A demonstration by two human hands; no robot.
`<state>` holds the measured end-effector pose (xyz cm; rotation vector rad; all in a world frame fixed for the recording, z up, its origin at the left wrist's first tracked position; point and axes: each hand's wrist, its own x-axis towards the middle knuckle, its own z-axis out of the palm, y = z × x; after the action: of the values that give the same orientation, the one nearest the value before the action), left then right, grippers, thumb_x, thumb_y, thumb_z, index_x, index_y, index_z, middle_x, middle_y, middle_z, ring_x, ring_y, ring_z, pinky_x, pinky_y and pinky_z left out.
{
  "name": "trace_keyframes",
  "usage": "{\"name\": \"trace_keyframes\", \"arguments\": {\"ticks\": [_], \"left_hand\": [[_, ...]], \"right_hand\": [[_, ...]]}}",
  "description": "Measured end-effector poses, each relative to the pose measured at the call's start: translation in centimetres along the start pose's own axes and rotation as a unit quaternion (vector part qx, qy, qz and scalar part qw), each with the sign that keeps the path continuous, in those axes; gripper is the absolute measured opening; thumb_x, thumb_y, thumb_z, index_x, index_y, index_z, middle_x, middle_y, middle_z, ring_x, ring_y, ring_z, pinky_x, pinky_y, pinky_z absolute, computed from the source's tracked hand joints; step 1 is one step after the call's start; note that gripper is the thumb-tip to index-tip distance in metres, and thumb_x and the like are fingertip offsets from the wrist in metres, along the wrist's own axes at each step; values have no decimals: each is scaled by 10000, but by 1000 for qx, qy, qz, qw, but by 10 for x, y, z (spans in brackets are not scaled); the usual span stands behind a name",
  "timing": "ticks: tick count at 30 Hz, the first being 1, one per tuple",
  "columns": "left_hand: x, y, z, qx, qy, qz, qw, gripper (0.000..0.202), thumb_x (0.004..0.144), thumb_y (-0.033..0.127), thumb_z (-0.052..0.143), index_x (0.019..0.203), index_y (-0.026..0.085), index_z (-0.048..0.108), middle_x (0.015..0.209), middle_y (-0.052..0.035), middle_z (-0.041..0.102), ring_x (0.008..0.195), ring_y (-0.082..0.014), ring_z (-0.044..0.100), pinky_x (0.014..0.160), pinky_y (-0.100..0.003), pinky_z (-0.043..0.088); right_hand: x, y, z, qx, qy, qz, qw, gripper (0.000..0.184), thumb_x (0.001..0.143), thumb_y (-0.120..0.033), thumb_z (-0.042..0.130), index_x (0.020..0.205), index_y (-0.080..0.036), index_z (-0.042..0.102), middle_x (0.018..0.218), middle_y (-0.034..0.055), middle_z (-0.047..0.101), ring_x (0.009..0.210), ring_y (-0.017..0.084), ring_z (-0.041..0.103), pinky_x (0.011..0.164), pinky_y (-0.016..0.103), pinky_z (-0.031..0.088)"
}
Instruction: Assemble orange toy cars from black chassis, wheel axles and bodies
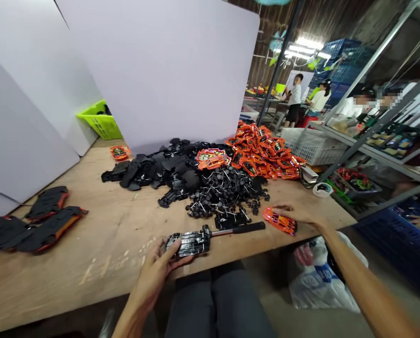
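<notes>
My left hand (160, 258) grips a black toy car chassis (190, 244), its wheels and the inner side facing up, the thumb across its left end. Just right of the chassis lies a tool with a metal shaft and a black handle (248, 227); its tip is hidden. Near the front right of the table, my right hand (299, 213) has its fingers on the far edge of an orange toy car body (280, 220). Beyond both hands is a heap of wheel axles (222, 192), with black chassis parts (160, 164) behind it to the left.
Many orange car bodies (262, 150) are piled at the back right, beside a roll of tape (322, 189). Assembled cars (48, 225) lie upside down at left. White panels (167, 70) and a green basket (102, 122) stand behind. A metal shelf (371, 150) is at right; people (296, 98) work beyond.
</notes>
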<state>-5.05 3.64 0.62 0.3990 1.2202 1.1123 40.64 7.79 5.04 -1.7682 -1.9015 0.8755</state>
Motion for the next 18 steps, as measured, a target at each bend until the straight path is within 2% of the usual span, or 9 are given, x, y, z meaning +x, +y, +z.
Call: {"name": "trace_keyframes", "arguments": {"ticks": [2,4,6,9,10,12,15,18], "left_hand": [[-3,1,0,16,7,7,1000,738,876,91,783,1525,178,442,1432,-188,638,976,-260,799,824,-401,701],[-6,2,-2,26,13,8,1000,764,866,97,795,1531,184,430,1446,-192,630,980,-271,799,822,-416,701],[-9,4,-6,34,20,4,999,809,854,104,808,1548,185,402,1482,-211,599,986,-288,798,822,-446,700],[-15,5,-13,33,41,8,999,879,818,123,847,1566,184,389,1541,-240,531,951,-299,802,813,-482,698],[-17,6,-15,27,49,11,998,877,803,130,863,1554,177,413,1540,-239,528,946,-303,802,806,-489,698],[-21,7,-21,17,53,16,998,823,781,139,881,1503,149,485,1502,-224,557,981,-318,792,803,-496,696],[-24,9,-30,30,47,25,998,713,778,180,891,1410,129,565,1415,-192,622,1048,-321,766,821,-501,688],[-23,12,-41,50,-20,11,998,521,870,430,807,1264,126,656,1273,-170,718,1001,-292,770,856,-471,674]], "right_hand": [[-12,11,15,-13,56,0,998,576,878,-688,625,1181,-217,761,1287,146,736,1229,357,656,1097,577,502],[-25,21,24,-41,83,-7,996,605,827,-638,704,1276,-233,705,1344,156,695,1267,381,627,1122,601,466],[-36,29,29,-82,79,-14,993,674,732,-596,795,1300,-251,680,1304,143,704,1216,397,651,1077,589,502],[-42,20,38,-82,113,-24,990,593,782,-605,753,1268,-274,679,1243,145,725,1145,407,685,1021,582,538],[-41,7,45,-66,131,-36,989,588,802,-608,747,1288,-286,666,1268,145,717,1159,403,683,1027,575,540],[-35,-36,71,-20,138,-81,987,622,817,-584,777,1354,-309,626,1337,126,688,1201,376,671,1044,541,547],[-20,-119,130,26,44,-182,982,494,868,-489,779,1305,-301,646,1280,87,695,1158,314,690,1014,479,578],[-5,-181,190,53,-15,-257,965,474,884,-391,784,1309,-262,618,1276,88,697,1159,295,690,1019,456,575]]}}
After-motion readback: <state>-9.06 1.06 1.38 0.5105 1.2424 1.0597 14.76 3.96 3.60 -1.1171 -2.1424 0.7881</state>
